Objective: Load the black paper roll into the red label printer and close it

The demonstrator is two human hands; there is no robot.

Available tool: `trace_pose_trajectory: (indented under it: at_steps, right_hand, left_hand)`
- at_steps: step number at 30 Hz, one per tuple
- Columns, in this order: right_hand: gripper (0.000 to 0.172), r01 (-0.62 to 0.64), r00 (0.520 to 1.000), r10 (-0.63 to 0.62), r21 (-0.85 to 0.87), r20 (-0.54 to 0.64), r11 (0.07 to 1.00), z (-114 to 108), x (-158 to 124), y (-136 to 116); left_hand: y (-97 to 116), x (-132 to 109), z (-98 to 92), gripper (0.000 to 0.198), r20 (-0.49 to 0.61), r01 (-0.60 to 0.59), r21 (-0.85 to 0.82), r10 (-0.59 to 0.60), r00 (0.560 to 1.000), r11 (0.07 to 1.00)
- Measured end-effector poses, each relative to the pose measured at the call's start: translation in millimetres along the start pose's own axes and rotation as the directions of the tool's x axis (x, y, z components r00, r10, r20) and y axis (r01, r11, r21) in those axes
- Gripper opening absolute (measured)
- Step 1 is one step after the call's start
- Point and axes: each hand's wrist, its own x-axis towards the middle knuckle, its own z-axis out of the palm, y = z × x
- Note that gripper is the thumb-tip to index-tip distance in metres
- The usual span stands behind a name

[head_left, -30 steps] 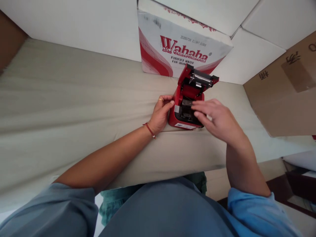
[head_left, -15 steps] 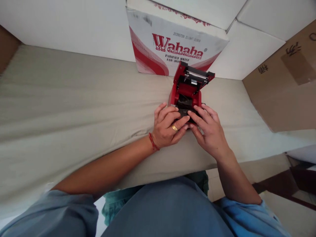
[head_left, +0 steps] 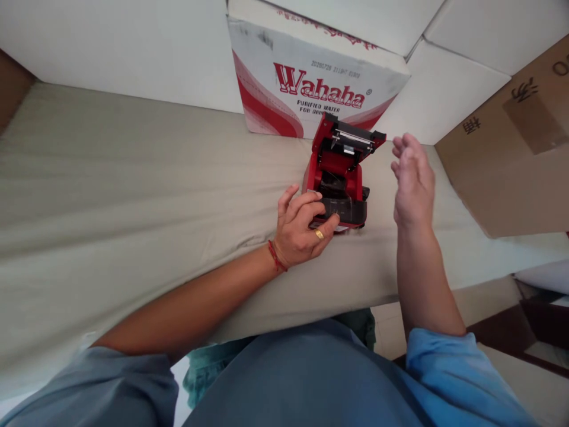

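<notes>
A small red-and-black label printer [head_left: 314, 178] stands on the cloth-covered surface with its lid [head_left: 353, 137] raised, showing a metal-edged bar and a dark hollow inside. My left hand [head_left: 303, 226], with a gold ring and a red wrist cord, grips the front left of the printer. Its fingers lie on the black front panel [head_left: 349, 209] and its thumb is low at the front edge. My right hand [head_left: 413, 178] is in the air to the right of the lid, apart from it, fingers stretched out and slightly blurred, holding nothing.
Right behind the printer is a white and red Wahaha water carton [head_left: 320, 77], with plain white boxes [head_left: 462, 89] around it. On the right stands a brown cardboard box [head_left: 511, 166]. A pale, wrinkled cloth [head_left: 155, 178] covers the surface.
My right hand has let go of the printer's front and moved up and to the right, uncovering the right part of the black panel. My left hand has stayed nearly still.
</notes>
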Motion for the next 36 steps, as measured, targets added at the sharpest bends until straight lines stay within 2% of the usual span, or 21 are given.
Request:
trace_pose_trajectory:
  at_steps: [3, 5, 7, 10, 14, 17, 19, 22, 24, 25, 27, 29, 31, 33, 36]
  right_hand:
    - [0.066, 0.028, 0.996, -0.025, -0.027, 0.091, 0.999, 23, 32, 19]
    - [0.069, 0.114, 0.984, -0.099, -0.095, 0.148, 0.989, 28, 34, 19]
    - [0.075, 0.172, 0.974, -0.148, -0.138, 0.169, 0.975, 24, 20, 11]
    - [0.086, 0.179, 0.976, -0.164, -0.098, 0.145, 0.979, 13, -15, -3]
    - [0.065, 0.242, 0.964, -0.231, -0.069, 0.130, 0.968, 10, -50, -8]
    - [0.056, 0.285, 0.953, -0.264, -0.146, 0.149, 0.947, 15, -59, -3]
    - [0.055, 0.291, 0.951, -0.266, -0.172, 0.155, 0.941, 18, -60, 2]
    - [0.056, 0.288, 0.955, -0.273, -0.157, 0.112, 0.944, 23, -61, 3]
    - [0.057, 0.277, 0.960, -0.269, -0.136, 0.077, 0.951, 23, -61, -1]
    - [0.058, 0.270, 0.962, -0.264, -0.127, 0.062, 0.954, 23, -60, -5]
    - [0.060, 0.264, 0.964, -0.259, -0.116, 0.053, 0.958, 19, -60, -15]
    - [0.059, 0.282, 0.959, -0.277, -0.103, 0.066, 0.954, 13, -61, -25]
    - [0.055, 0.320, 0.946, -0.312, -0.101, 0.089, 0.942, 7, -66, -33]
    - [0.051, 0.360, 0.932, -0.349, -0.128, 0.098, 0.924, 3, -74, -38]
    - [0.047, 0.394, 0.919, -0.385, -0.175, 0.082, 0.903, 2, -89, -37]
  left_hand:
    - [-1, 0, 0.3, 0.018, -0.011, 0.060, 0.007, -0.060, 0.998, 0.998]
    - [-2, -1, 0.3, 0.016, -0.028, 0.059, 0.021, -0.058, 0.998, 0.998]
    - [-3, -2, -0.1, 0.016, -0.014, 0.040, 0.036, -0.039, 0.999, 0.999]
    - [-4, -4, -0.8, 0.017, 0.033, 0.008, 0.043, -0.009, 0.999, 0.999]
    - [-5, -7, -0.6, 0.023, 0.025, -0.041, 0.108, 0.039, 0.999, 0.993]
    - [-4, -7, -1.5, 0.028, -0.014, -0.115, 0.146, 0.118, 0.993, 0.983]
    - [-2, -4, -4.4, 0.028, -0.029, -0.113, 0.145, 0.118, 0.993, 0.983]
    - [-3, 6, -11.4, 0.033, -0.092, 0.006, 0.084, 0.002, 0.996, 0.996]
    - [-9, 14, -15.0, 0.042, -0.189, 0.127, -0.025, -0.129, 0.973, 0.992]
    - [-15, 18, -15.6, 0.044, -0.228, 0.197, -0.113, -0.218, 0.949, 0.974]
    - [-28, 24, -14.4, 0.044, -0.242, 0.348, -0.316, -0.430, 0.870, 0.883]
    - [-41, 26, -11.3, 0.047, -0.106, 0.483, -0.528, -0.619, 0.778, 0.698]
    - [-49, 26, -8.6, 0.055, 0.027, 0.542, -0.648, -0.696, 0.718, 0.535]
    - [-52, 26, -7.7, 0.060, 0.094, 0.543, -0.704, -0.697, 0.710, 0.458]
    - [-50, 27, -8.9, 0.058, 0.115, 0.518, -0.726, -0.663, 0.740, 0.452]
